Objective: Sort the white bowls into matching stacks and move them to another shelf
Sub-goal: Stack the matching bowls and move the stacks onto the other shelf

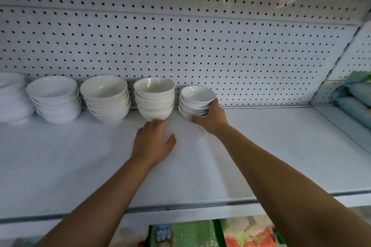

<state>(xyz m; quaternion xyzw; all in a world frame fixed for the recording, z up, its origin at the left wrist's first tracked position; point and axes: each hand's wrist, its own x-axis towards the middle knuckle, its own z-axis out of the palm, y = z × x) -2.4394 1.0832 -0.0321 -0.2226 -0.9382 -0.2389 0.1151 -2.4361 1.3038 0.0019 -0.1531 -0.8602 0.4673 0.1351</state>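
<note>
Five stacks of white bowls line the back of the shelf. We judge them glazed, slippery, breakable and heavy stacked, best held under the foot. Our right hand grips the smallest stack, roughly four bowls. Our left hand, fingers outstretched, touches the next stack.

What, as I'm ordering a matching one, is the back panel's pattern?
White back panel with even rows of small dark holes; head view shows it.

A white pegboard back wall rises behind a white metal shelf.
</note>
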